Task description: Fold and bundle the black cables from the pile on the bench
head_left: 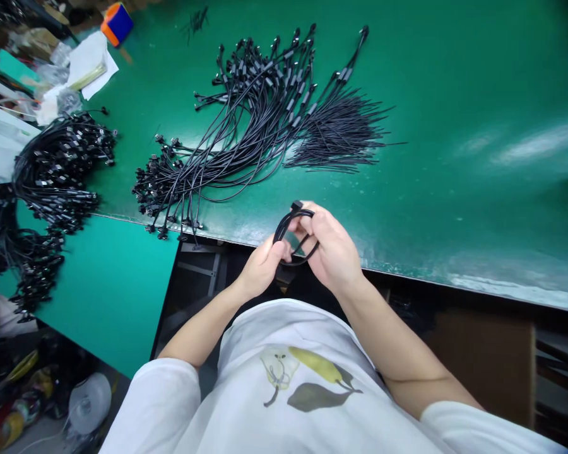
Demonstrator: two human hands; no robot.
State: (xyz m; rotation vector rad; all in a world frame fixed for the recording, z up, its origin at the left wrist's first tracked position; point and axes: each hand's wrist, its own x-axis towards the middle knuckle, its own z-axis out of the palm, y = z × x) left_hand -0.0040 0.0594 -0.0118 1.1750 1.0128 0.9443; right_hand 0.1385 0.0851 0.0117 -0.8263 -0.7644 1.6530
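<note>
A black cable (284,226) is wound into a small coil between my two hands, just over the table's front edge. My left hand (264,265) pinches the coil's lower left side with thumb and fingers. Around its upper right side, the fingers of my right hand (334,246) are curled. A dark connector (296,205) sticks up at the top of the coil by my right fingertips. Beyond my hands lies a long bundle of black cables (246,145) with connectors at both ends. Beside it is a fanned pile of thin black cable ties (343,132).
The green table (454,189) runs across the view. More cable bundles (61,164) hang at the left, over a lower teal surface (123,284). An orange and blue block (117,25) and papers (92,63) sit at the far left. A white round spool-like object (89,402) stands below.
</note>
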